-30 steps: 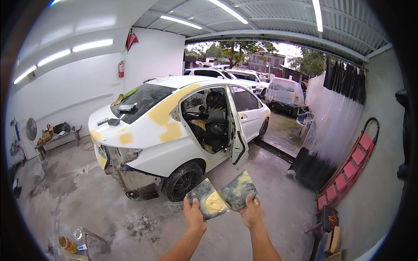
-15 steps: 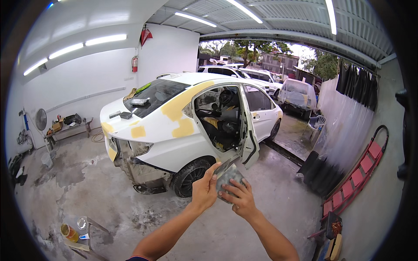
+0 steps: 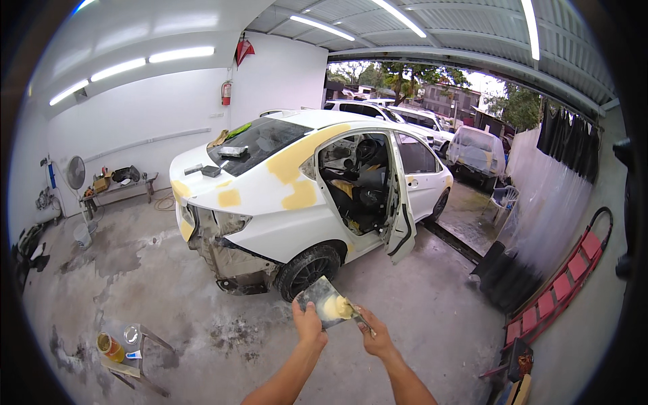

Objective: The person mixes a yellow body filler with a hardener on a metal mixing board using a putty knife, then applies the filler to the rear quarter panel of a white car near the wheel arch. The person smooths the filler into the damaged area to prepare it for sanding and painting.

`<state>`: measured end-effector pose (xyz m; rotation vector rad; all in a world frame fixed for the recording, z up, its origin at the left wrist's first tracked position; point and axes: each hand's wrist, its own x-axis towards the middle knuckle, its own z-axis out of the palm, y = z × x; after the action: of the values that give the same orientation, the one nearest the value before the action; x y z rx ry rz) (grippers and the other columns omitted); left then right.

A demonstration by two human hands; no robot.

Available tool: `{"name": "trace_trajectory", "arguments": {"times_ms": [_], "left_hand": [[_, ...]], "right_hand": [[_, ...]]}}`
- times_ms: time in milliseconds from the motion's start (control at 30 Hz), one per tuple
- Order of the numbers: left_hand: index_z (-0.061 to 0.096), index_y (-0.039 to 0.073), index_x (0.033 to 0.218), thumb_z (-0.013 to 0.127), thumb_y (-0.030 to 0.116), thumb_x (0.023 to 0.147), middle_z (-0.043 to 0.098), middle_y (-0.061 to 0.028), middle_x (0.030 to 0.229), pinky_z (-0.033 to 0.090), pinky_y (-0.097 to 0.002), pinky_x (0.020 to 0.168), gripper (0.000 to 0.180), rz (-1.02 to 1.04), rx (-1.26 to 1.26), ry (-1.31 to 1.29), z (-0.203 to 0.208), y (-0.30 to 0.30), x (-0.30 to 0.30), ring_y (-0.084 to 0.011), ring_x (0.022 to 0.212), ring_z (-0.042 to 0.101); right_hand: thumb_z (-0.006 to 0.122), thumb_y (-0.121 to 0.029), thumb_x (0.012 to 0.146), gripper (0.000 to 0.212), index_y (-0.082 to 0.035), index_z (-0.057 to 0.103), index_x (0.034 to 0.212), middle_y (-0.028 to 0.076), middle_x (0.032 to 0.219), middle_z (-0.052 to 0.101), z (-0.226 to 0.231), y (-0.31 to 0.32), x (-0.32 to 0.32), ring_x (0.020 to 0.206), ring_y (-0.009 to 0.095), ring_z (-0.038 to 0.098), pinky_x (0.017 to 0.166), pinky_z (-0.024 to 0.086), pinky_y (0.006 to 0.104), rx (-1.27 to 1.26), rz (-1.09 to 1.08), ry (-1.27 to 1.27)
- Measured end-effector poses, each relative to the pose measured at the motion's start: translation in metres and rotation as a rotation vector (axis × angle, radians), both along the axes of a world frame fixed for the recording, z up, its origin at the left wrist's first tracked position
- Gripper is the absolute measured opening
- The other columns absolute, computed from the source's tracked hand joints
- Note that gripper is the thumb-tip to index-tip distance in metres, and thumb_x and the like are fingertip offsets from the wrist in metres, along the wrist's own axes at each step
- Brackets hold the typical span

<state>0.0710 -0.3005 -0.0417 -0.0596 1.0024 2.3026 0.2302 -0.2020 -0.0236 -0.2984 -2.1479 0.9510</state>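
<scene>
My left hand (image 3: pixel 310 325) grips the lower left side of a flat grey mixing board (image 3: pixel 312 295). A mound of pale yellow filler paste (image 3: pixel 335 308) lies on the board's right part. In my right hand (image 3: pixel 378 337) is a putty spreader (image 3: pixel 365 322), its paste-smeared end touching the mound. The spreader's handle is partly hidden by my fingers. Both hands are in front of a white car (image 3: pixel 290 239), near its rear wheel (image 3: pixel 310 268). Yellow filler patches (image 3: pixel 299 196) cover parts of its rear side and roof pillar.
The car's rear door (image 3: pixel 401 233) stands open, and its rear bumper is off. Sanding blocks (image 3: pixel 210 171) rest on the trunk. At lower left, a small stand (image 3: pixel 145 368) bears a yellow can (image 3: pixel 111 346). A red folding ladder (image 3: pixel 561 287) leans at the right wall.
The board has turned, so the paste on it now shows. My right hand has moved from spread over the board to holding the spreader at the paste. The whole view has shifted slightly.
</scene>
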Motion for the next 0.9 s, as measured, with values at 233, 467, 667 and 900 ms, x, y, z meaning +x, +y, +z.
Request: {"name": "trace_trajectory", "arguments": {"times_ms": [233,467,667,900], "left_hand": [[0.031,0.014,0.153,0.045,0.007,0.106,0.054,-0.0134,0.14,0.056,-0.0504,0.096,0.049,-0.061,0.002,-0.264,0.012,0.019,0.003,-0.0285,0.119,0.062],[0.037,0.009,0.142,0.041,-0.003,0.097,0.055,-0.0179,0.135,0.061,-0.0536,0.085,0.047,-0.173,-0.088,-0.21,-0.019,0.031,-0.018,-0.0334,0.115,0.066],[0.043,0.003,0.14,0.037,-0.008,0.089,0.056,-0.0223,0.128,0.062,-0.0543,0.082,0.053,-0.259,-0.183,-0.169,-0.071,0.034,0.006,-0.0369,0.11,0.067],[0.045,0.004,0.134,0.04,-0.005,0.091,0.057,-0.02,0.123,0.063,-0.0533,0.075,0.044,-0.22,-0.228,-0.257,-0.074,0.012,0.002,-0.0354,0.101,0.068]], "right_hand": [[0.056,-0.019,0.098,0.04,-0.016,0.064,0.137,0.016,0.127,0.069,0.028,0.019,0.01,0.119,0.037,0.065,0.102,0.051,0.0455,-0.362,-0.103,-0.101],[0.057,-0.01,0.091,0.046,-0.025,0.067,0.133,0.009,0.116,0.075,0.061,0.048,0.01,0.102,0.031,0.07,0.087,0.054,0.0442,0.549,-0.292,-0.359],[0.059,-0.002,0.088,0.043,-0.023,0.073,0.123,0.006,0.117,0.073,0.047,0.064,-0.026,0.104,0.029,0.067,0.1,0.043,0.0478,0.703,0.187,-0.751],[0.052,0.004,0.086,0.052,-0.026,0.072,0.124,-0.001,0.124,0.072,0.027,0.047,-0.041,0.114,0.024,0.063,0.116,0.034,0.0521,0.607,0.275,-0.866]]}}
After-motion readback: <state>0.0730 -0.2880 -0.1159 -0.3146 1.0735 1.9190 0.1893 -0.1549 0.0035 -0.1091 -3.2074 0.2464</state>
